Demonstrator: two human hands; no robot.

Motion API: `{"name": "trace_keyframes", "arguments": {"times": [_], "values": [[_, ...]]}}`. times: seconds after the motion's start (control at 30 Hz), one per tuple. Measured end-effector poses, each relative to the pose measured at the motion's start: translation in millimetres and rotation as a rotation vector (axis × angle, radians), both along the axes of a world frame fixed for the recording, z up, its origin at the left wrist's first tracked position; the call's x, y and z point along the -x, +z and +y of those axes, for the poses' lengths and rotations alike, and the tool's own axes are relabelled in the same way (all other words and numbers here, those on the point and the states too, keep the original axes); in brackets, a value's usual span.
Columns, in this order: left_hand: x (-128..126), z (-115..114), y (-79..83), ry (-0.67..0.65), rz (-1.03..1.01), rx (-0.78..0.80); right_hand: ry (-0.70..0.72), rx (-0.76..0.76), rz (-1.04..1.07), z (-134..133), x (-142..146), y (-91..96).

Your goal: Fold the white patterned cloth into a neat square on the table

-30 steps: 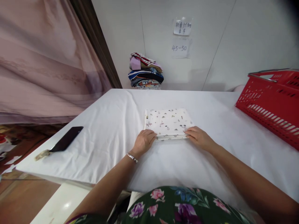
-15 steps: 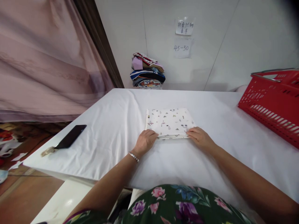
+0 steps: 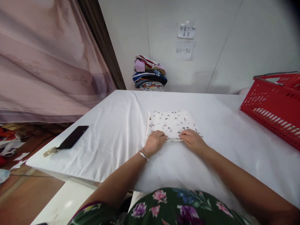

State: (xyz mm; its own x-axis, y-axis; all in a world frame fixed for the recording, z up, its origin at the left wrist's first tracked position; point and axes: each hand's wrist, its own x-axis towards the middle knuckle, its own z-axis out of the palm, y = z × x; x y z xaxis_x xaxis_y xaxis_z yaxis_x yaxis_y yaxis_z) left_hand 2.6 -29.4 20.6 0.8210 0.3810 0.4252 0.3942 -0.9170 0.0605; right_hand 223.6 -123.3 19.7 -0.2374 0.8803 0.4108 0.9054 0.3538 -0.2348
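A folded white cloth (image 3: 168, 122) with small scattered prints lies flat in the middle of the white-covered table (image 3: 112, 131). Its layers show along the near edge. My left hand (image 3: 155, 142), with a silver bracelet at the wrist, grips that near edge left of centre, fingers closed on top. My right hand (image 3: 191, 139) pinches the same edge right of centre. Only a short stretch of the edge shows between the two hands. Both thumbs are mostly hidden.
A black phone (image 3: 73, 137) with a strap lies at the table's left. On the right stands a red plastic basket (image 3: 274, 104). A stack of folded fabrics (image 3: 150, 75) rises behind the far edge, by the wall. A pink curtain (image 3: 47, 62) hangs at the left.
Both hands have slid inward along the cloth's near edge and are now closer together. The cloth stays in place on the table; the view has tilted slightly.
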Motion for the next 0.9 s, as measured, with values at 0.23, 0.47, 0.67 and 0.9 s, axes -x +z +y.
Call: {"name": "trace_keyframes", "arguments": {"times": [0.23, 0.47, 0.67, 0.9], "values": [[13.7, 0.6, -6.3, -0.025, -0.071, 0.014, -0.006, -0.088, 0.068, -5.3, -0.4, -9.8], [55.0, -2.7, -1.3, 0.117, -0.046, 0.018, 0.003, -0.107, 0.100, -5.5, -4.5, -17.2], [84.8, -3.2, 1.4, 0.336, -0.273, 0.334, -0.005, -0.124, 0.116, -5.3, -7.2, -23.0], [78.7, 2.9, 5.2, 0.607, -0.526, 0.825, -0.007, -0.119, 0.138, -4.9, -8.1, -26.0]]}}
